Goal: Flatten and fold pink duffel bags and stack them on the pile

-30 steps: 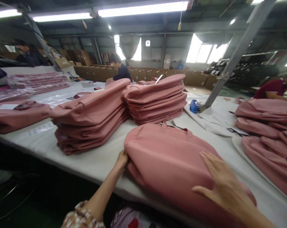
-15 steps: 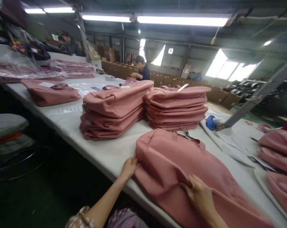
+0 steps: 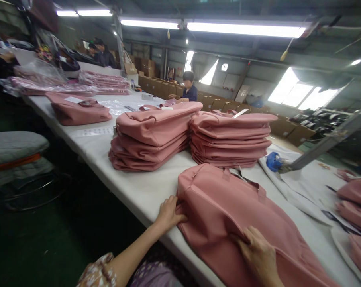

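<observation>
A flat pink fabric bag (image 3: 228, 207) lies on the white table (image 3: 144, 191) right in front of me, its handles toward the far side. My left hand (image 3: 168, 213) grips the bag's near-left corner, thumb on top. My right hand (image 3: 256, 253) pinches a fold of the bag's top panel nearer to me. Behind it stand two stacks of the same pink bags, one on the left (image 3: 150, 135) and one on the right (image 3: 230, 137).
A single pink bag (image 3: 77, 109) and plastic-wrapped bags (image 3: 105, 81) lie further left. More pink bags (image 3: 358, 199) pile at the right. A blue object (image 3: 273, 161) sits by a slanted metal post. A padded stool (image 3: 16, 151) stands left. People work at the far end.
My right hand came down from a flat, open hover and closed on the bag's top fabric. My left hand slid onto the bag's corner. My view swung left.
</observation>
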Motion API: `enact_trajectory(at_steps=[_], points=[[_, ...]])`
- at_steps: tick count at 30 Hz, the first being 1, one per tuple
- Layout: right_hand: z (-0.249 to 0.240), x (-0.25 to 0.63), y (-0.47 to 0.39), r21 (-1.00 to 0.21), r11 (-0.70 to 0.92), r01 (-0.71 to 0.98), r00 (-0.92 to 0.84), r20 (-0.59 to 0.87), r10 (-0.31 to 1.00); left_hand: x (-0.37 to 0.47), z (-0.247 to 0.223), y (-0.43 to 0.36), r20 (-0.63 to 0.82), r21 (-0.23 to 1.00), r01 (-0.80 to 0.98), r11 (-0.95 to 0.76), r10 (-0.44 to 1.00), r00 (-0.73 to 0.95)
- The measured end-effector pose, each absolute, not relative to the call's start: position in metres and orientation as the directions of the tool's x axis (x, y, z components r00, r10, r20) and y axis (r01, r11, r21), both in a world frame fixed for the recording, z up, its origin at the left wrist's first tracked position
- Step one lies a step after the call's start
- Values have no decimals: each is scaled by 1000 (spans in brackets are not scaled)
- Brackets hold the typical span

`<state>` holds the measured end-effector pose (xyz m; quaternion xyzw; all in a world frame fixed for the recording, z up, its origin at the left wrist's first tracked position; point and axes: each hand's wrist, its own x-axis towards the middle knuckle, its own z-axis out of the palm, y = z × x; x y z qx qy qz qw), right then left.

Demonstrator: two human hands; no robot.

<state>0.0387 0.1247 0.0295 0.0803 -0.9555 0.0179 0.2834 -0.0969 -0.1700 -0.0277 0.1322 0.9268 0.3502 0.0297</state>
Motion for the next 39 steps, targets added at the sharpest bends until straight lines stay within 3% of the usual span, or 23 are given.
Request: enact_trajectory(at_steps=[5, 9, 15, 20, 24, 27, 30, 31, 33, 35, 36, 39], points=[[22, 38, 130, -15, 994, -107, -852, 517, -85, -106, -33, -176, 90, 709, 276, 649, 305, -948], [45, 34, 123, -61, 998, -12, -944, 331, 9, -105, -36, -175, 157, 753, 316, 578, 309, -938], [89, 4, 64, 147, 989, -9, -952, 302, -53, -100, -34, -182, 245, 797, 361, 485, 287, -926], [25, -3, 68, 109, 994, -19, -901, 429, -64, -78, -38, -201, 318, 793, 403, 457, 255, -913], [-9, 5, 76, 70, 997, 24, -911, 412, -7, -74, -47, -206, 370, 762, 445, 469, 248, -895], [15, -3, 71, 37, 995, 89, -948, 308, 73, -73, -39, -207, 419, 732, 457, 504, 196, -887], [53, -18, 63, 39, 998, 46, -968, 247, 35, -60, -12, -201, 523, 688, 505, 521, 126, -843], [63, -22, 59, 39, 999, 20, -972, 234, 11, -54, -2, -194, 584, 635, 607, 478, 218, -782], [77, -30, 48, 33, 999, -17, -979, 203, -23, -43, 15, -172, 643, 455, 855, 249, 572, -509], [84, -34, 35, 22, 999, -33, -984, 175, -36, -39, 19, -142, 522, 312, 948, -68, 846, -111], [87, -35, 31, 16, 999, -42, -987, 155, -44, -39, 15, -127, 431, 292, 946, -141, 903, 2], [96, -31, 41, -20, 994, -110, -992, 63, -109, -48, -10, -92, 268, 282, 953, -115, 963, 37]])
